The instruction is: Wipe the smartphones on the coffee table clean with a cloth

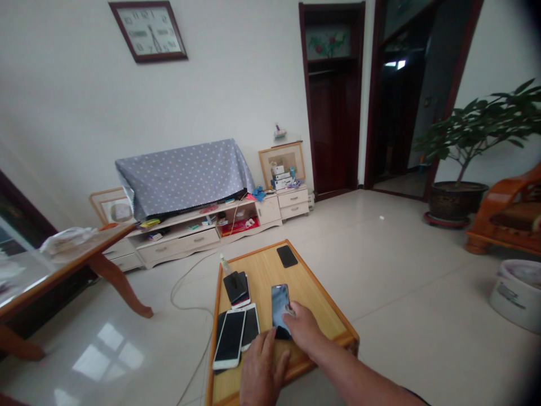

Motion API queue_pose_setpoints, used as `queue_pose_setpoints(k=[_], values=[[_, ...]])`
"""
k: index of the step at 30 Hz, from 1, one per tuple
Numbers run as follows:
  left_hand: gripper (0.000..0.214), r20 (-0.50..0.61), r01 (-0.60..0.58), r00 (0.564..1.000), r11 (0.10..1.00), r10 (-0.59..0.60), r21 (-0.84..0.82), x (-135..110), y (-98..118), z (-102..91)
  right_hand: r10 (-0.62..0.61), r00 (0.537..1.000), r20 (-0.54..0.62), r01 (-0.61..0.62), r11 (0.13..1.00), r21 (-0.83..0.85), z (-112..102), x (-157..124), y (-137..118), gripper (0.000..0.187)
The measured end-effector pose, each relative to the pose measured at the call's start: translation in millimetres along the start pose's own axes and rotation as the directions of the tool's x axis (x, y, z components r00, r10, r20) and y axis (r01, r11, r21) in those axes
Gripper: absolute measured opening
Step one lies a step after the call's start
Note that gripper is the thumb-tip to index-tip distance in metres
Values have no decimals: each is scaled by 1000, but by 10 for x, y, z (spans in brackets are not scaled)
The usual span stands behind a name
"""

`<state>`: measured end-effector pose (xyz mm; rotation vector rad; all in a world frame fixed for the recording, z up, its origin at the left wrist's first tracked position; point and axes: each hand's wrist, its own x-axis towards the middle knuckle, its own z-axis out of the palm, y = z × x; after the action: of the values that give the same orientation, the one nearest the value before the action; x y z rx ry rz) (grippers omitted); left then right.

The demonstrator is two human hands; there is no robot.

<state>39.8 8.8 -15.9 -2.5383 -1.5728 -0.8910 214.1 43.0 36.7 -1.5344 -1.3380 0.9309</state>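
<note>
A phone (279,301) with a shiny, reflecting screen lies on the small wooden table (313,299). My right hand (305,330) rests over the phone's right side, fingers closed against the screen; a small greyish bit shows at the fingertips, too small to name. At the phone's lower end, my left hand (261,363) lies with its fingers stretched out, the fingertips near or touching the phone's lower left corner. Left of it, a white-framed phone (230,338) overlaps another white-edged phone (251,326). Farther back are stacked dark phones (235,287).
A dark phone (287,256) lies at the table's far end, and a small clear bottle (225,263) stands at the far left corner. A pale cable (190,309) runs over the floor. Around stand another wooden table (95,254), a low cabinet (177,248) and a white bucket (518,293).
</note>
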Motion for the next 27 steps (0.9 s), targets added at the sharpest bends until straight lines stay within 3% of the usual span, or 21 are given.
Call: queue_pose_setpoints(k=[2,4,8,14,21,27], values=[[57,-88,52,995,999,-50,14,-12,-34,54,-118,992,34,122,966,-229,-208,82,-70,20],[61,-144,104,984,994,-102,11,-17,-70,99,-222,971,88,238,875,-422,-390,138,-124,28],[64,-141,139,980,990,-143,-37,-7,-94,127,-305,927,218,372,677,-635,-585,145,-157,37],[59,-119,141,982,989,-144,-33,-10,-72,138,-336,849,408,528,569,-630,-589,53,-164,28],[40,-55,154,987,988,-153,15,9,-23,79,-356,805,475,590,560,-581,-567,59,-148,25],[29,22,186,982,982,-185,-22,15,-7,45,-364,808,462,585,583,-564,-524,93,-102,26]])
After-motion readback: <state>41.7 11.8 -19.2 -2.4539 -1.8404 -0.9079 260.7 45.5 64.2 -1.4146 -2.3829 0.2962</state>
